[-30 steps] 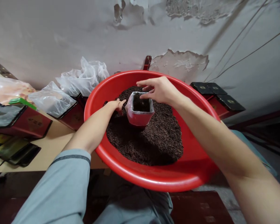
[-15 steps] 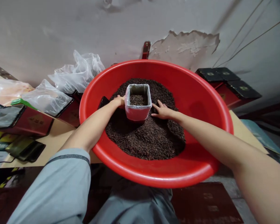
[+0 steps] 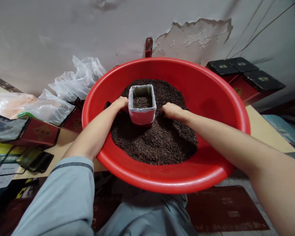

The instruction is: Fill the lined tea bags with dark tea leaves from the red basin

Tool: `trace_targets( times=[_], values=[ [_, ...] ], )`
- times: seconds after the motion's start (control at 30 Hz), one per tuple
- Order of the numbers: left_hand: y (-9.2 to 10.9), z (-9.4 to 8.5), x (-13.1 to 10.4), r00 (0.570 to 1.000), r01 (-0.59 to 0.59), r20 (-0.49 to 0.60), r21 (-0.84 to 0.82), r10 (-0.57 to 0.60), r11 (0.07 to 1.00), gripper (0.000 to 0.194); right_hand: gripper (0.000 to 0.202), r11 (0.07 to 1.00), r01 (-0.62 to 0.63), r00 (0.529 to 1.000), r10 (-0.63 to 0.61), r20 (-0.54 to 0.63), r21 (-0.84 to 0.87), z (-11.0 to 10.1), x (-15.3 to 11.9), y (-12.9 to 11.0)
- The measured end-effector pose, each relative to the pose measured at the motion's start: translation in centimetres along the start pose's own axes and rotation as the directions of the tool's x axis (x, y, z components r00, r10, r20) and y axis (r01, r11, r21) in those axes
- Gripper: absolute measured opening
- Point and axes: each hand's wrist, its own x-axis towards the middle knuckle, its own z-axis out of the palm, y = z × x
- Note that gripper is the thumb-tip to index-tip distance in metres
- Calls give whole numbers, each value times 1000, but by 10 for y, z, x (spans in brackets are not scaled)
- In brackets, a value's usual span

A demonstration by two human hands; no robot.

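Red plastic forms the wide, round tub [image 3: 208, 101], its glossy wall sloping down to a heap of dark leaves [image 3: 157, 149]. On the heap, between the two hands, stands a box [image 3: 142, 117], roughly upright and partly filled with similar dark shreds. The left hand [image 3: 121, 103] is close against the box's left side, fingers hidden, so I cannot tell whether it grips; the right hand [image 3: 171, 110] is curled, apart from the box, fingertips down at the leaves, and whether it has closed on any cannot be seen. That loose heap looks a poor footing: a nudge from the left hand, or leaves drawn from under one side, could tip the box and spill it. The thin liner [image 3: 142, 109] folded over the mouth might snag on a finger and slip inward. Leaves look fine, twisted and matt; the box is square-mouthed and pinkish red, its film crinkled. Puffy clear bags [image 3: 75, 82] rise above the bench [image 3: 64, 139] at left.
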Motion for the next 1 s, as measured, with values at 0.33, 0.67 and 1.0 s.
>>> trace_targets(
  times=[0.33, 0.67, 1.0],
  values=[
    [6, -84, -65, 890, -253, -428, -176, 157, 951, 33, 20, 889, 247, 784, 50, -618, 385, -77, -22, -10],
    [58, -84, -117, 683, -636, -510, -60, 524, 770, 49, 36, 576, 492, 752, 97, -652, 653, -92, -39, -73],
    [58, -67, -98, 686, -632, -512, -67, 518, 772, 35, 44, 465, 473, 825, 64, -561, 749, -87, -35, -68]
  ],
)
